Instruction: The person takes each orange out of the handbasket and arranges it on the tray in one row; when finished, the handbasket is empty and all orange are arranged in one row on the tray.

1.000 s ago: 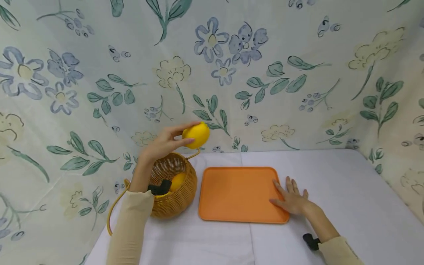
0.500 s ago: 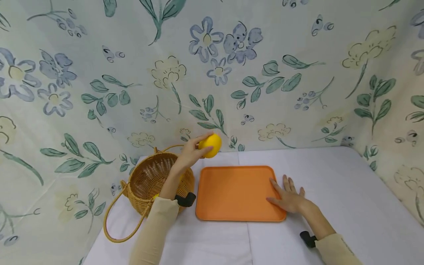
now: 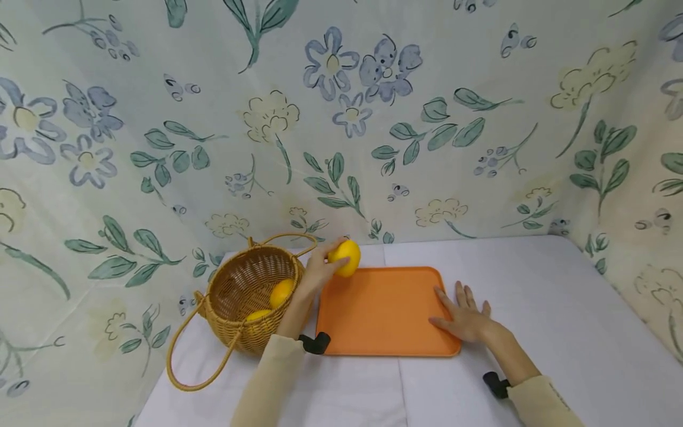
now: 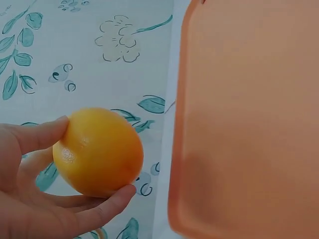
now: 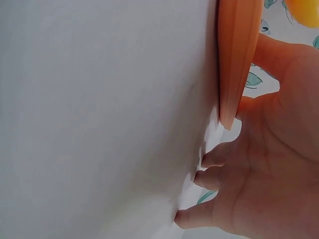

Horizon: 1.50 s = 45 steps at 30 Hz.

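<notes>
My left hand holds a yellow lemon between thumb and fingers, over the back left corner of the orange tray. The left wrist view shows the thumb on top of the lemon and fingers curled beneath it, beside the tray's rim. At the tray's right edge my right hand lies with fingers spread, thumb and index over the rim. In the right wrist view its other fingertips touch the white cloth beyond the tray corner.
A round wicker basket stands left of the tray, with yellow fruit inside. One looped handle hangs toward the front, the other leans back. Floral fabric rises behind the white-covered table.
My left hand has carried the lemon from above the basket rightward and down to the tray's back left corner. The right hand has stayed at the tray's edge.
</notes>
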{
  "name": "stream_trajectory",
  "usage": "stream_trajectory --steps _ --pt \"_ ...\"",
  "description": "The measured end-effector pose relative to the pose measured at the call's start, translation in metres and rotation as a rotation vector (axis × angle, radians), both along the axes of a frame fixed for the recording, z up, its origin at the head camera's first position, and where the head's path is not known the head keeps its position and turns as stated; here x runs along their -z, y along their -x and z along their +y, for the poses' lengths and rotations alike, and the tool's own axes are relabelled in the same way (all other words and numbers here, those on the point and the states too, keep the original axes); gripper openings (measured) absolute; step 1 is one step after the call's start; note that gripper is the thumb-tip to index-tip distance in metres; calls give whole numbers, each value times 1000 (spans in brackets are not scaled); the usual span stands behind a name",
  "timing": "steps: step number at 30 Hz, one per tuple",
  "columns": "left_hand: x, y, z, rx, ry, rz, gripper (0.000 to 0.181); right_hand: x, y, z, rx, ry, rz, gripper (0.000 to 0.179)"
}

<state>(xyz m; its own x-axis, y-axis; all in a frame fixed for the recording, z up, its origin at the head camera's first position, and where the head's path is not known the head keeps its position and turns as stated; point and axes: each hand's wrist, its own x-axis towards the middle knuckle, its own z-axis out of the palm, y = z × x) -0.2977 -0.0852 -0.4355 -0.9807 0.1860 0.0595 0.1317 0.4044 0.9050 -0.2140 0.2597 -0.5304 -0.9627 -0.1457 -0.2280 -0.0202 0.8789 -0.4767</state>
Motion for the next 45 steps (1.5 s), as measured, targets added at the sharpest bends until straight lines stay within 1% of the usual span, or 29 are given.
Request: stream_trajectory --steps 3,5,10,12,16,21,24,32,38,45 --pt "11 0 4 -17 -28 -13 52 -7 -4 -3 3 0 -20 99" --pt "17 -1 7 -34 -32 -26 53 -13 -5 -4 -2 -2 -29 97" --pt "29 -5 11 -103 2 -44 53 -22 -8 -8 -5 -39 -31 92" --pt "33 -6 12 -131 20 -52 52 -23 -9 -8 -6 -55 -26 89" --pt "39 -7 13 -153 37 -53 51 -24 -9 -8 -7 -65 -23 88" --pt "42 -7 13 -161 38 -49 52 -25 -10 -9 -3 -49 -28 89" --pt "42 -6 13 -171 54 -38 53 -23 -10 -9 0 -39 -28 89" --pt "47 -4 12 -209 95 9 54 -23 -9 -9 -6 -31 -17 91" --pt "50 -3 12 -220 82 9 57 -28 -9 -11 -11 -52 -21 89" --pt "51 -4 14 -217 73 12 58 -26 -8 -10 -10 -65 -24 88"
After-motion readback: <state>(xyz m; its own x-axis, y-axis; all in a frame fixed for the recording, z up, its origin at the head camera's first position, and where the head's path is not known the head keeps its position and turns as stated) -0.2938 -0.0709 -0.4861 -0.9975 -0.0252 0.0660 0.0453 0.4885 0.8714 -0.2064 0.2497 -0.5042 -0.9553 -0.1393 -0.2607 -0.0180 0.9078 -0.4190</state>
